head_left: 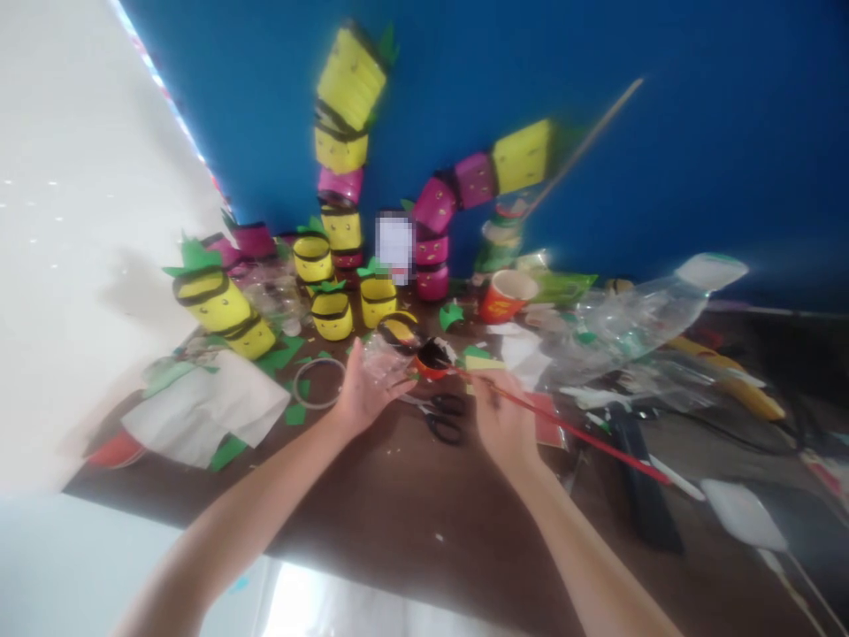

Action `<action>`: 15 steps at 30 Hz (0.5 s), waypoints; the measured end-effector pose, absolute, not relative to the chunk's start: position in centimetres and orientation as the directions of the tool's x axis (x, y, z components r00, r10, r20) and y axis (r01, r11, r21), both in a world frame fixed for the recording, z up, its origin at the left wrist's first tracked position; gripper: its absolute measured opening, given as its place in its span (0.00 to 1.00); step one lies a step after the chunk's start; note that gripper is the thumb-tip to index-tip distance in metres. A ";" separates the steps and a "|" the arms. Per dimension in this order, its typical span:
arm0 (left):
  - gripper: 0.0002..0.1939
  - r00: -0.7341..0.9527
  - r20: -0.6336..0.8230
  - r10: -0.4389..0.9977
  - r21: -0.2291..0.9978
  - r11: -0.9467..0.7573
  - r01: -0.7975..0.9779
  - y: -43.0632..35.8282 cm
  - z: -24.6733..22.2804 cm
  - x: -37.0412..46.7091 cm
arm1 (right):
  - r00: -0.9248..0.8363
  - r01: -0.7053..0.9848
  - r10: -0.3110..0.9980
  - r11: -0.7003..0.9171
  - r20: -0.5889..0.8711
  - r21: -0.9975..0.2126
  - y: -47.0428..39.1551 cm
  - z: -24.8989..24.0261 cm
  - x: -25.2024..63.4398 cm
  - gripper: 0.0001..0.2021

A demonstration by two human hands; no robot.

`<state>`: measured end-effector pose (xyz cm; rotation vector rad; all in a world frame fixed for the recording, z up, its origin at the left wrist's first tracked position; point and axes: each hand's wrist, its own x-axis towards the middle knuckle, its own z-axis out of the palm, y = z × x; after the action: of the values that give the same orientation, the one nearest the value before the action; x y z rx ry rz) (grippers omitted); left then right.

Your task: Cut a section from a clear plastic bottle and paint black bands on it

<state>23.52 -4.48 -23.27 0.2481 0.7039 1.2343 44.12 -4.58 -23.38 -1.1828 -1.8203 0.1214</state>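
My right hand (505, 420) is closed around a paintbrush with a long red handle (584, 433). The brush's tip end reaches a small orange-red cup (432, 372) with black paint in it. To the left of that cup, my left hand (368, 389) is wrapped round a clear plastic piece (388, 361), blurred, that looks like a cut bottle part. Black-handled scissors (443, 418) lie on the table between my hands. Just behind the clear piece sits a yellow cup-like piece with a black rim (398, 327).
Yellow and magenta pineapple-like cups (332, 316) stand and stack along the blue wall (597, 177). At left are a tape ring (319, 383) and white paper (205, 411). A clear plastic bottle (650, 310), a red paper cup (508, 296) and a glue gun (640, 478) lie right.
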 end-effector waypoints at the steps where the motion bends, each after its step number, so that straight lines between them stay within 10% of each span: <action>1: 0.33 0.147 -0.356 0.923 0.533 0.330 -0.779 -4.4 -23.3 23.5 | -0.098 0.662 0.775 0.520 0.625 -0.540 -4.4 -23.6 44.1 0.11; 15: 0.37 0.238 -0.388 0.890 0.472 0.414 -0.778 -4.5 -23.0 24.2 | 0.051 0.589 0.887 0.344 0.458 -0.731 -3.7 -23.1 43.0 0.17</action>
<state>24.18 -4.46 -23.03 0.1954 0.6693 1.1524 43.04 -3.72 -23.08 -1.3479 -1.6420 0.3875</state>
